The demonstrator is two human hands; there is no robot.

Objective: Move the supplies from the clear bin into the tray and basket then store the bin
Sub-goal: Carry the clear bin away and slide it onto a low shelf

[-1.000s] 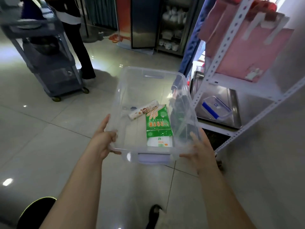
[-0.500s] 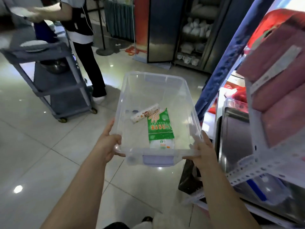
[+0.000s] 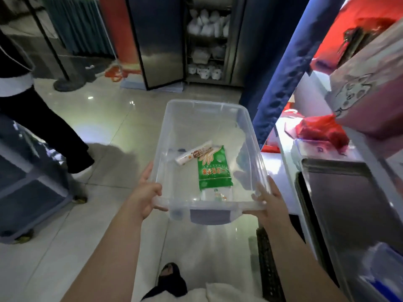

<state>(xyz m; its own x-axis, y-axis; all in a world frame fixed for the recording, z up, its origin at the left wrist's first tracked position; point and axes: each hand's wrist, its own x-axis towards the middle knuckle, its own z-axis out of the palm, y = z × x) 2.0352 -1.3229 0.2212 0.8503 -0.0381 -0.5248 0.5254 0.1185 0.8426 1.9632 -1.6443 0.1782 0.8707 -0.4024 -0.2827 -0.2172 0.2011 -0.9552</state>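
You carry the clear bin point(image 3: 209, 136) out in front of you above the tiled floor point(image 3: 109, 131), gripping its near end at both corners. Your left hand point(image 3: 146, 194) wraps the near-left corner of the rim, thumb over the lip and fingers curled beneath; your right hand point(image 3: 269, 202) clasps the near-right corner the same way, fingers closed on the rim. Inside the bin, a green-and-white packet point(image 3: 213, 171) lies flat on the bottom near the front wall, printed side up, and a slim white tube-shaped pack point(image 3: 194, 153) lies aslant just beyond it, one end overlapping the packet's far corner. A small dark item point(image 3: 181, 149) sits next to the tube's far side, too small to identify. The rest of the bin's floor is bare plastic. To your right, a metal tray point(image 3: 349, 203) rests on a white shelf rack point(image 3: 290, 171), with a red bag point(image 3: 320, 130) farther along the shelf and pink bags point(image 3: 368, 94) on the level above; the tray's contents are blurred and partly out of sight. At far left, another person's dark trouser leg point(image 3: 50, 136) stands beside a grey cart point(image 3: 28, 192).
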